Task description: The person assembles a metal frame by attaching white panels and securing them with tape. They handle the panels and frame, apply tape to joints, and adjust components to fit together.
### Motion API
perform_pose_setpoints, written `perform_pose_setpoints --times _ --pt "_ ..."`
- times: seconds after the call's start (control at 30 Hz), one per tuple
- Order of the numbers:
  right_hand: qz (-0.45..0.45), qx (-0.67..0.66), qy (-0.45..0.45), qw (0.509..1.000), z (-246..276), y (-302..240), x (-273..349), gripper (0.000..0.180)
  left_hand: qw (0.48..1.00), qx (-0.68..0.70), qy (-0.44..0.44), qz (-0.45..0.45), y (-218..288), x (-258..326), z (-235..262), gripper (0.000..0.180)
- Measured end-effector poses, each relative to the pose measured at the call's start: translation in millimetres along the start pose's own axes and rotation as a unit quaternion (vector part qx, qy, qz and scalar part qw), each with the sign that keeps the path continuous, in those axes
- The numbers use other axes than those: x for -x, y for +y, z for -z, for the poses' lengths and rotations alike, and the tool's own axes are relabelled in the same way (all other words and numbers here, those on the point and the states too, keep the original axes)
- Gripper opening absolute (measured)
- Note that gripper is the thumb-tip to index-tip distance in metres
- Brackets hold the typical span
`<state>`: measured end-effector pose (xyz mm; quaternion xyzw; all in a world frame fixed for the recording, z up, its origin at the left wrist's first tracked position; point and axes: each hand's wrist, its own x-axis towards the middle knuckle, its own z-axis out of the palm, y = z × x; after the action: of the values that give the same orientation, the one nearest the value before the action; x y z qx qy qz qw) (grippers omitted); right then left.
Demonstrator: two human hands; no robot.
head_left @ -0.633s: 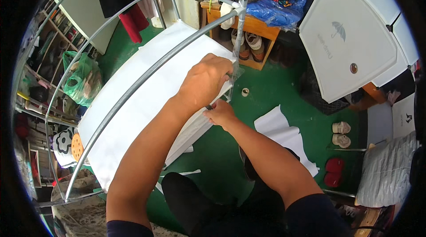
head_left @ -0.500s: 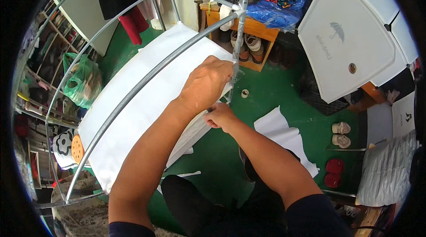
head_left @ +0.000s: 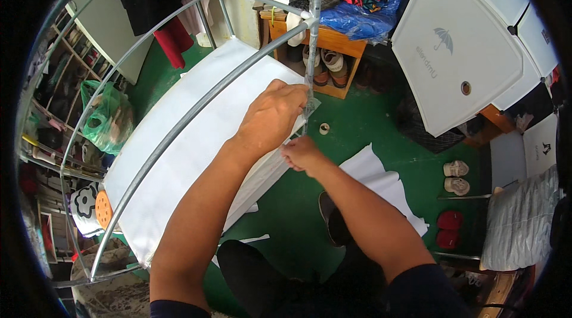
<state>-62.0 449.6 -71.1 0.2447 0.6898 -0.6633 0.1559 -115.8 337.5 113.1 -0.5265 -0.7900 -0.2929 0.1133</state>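
Note:
A white sheet (head_left: 179, 133) covers a shelf level of a grey metal rack, its near edge folded down over the side. My left hand (head_left: 276, 115) is closed at the sheet's right corner, fingertips beside the upright metal post (head_left: 311, 56). Clear, shiny film (head_left: 312, 105) shows on the post and by those fingers. Just below, my right hand (head_left: 302, 153) is pinched shut against the sheet's folded edge. What either hand grips is hidden by the fingers.
A curved metal rail (head_left: 196, 106) passes above the sheet. On the green floor lie a white cloth-like piece (head_left: 381, 178) and a small tape roll (head_left: 324, 128). A wooden shoe cabinet (head_left: 339, 38) stands behind the post; a green plastic bag (head_left: 107, 118) is at left.
My right hand has moved slightly right and up along the folded edge. My left hand stays at the corner, shifted slightly with the view. More clear film now shows beside the post.

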Motion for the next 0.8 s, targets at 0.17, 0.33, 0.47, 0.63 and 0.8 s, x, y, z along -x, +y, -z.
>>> perform_pose_setpoints --times 0.17,0.33,0.47,0.63,0.8 --pt "0.119 0.320 0.025 0.940 82 -66 62 0.025 1.000 0.001 -0.003 0.010 -3 10 6 0.009" --pt "0.194 0.352 0.227 0.887 141 -99 119 0.022 1.000 -0.006 -0.004 0.001 -1 8 8 0.012" --pt "0.192 -0.013 0.177 0.965 142 -126 148 0.014 0.999 -0.042 -0.026 0.021 6 13 13 0.014" --pt "0.158 -0.228 -0.013 0.961 111 -126 143 0.013 0.996 -0.077 0.025 -0.023 5 27 4 0.017" --pt "0.108 -0.274 -0.019 0.955 91 -127 124 0.015 0.997 -0.073 0.026 -0.026 7 29 5 0.018"
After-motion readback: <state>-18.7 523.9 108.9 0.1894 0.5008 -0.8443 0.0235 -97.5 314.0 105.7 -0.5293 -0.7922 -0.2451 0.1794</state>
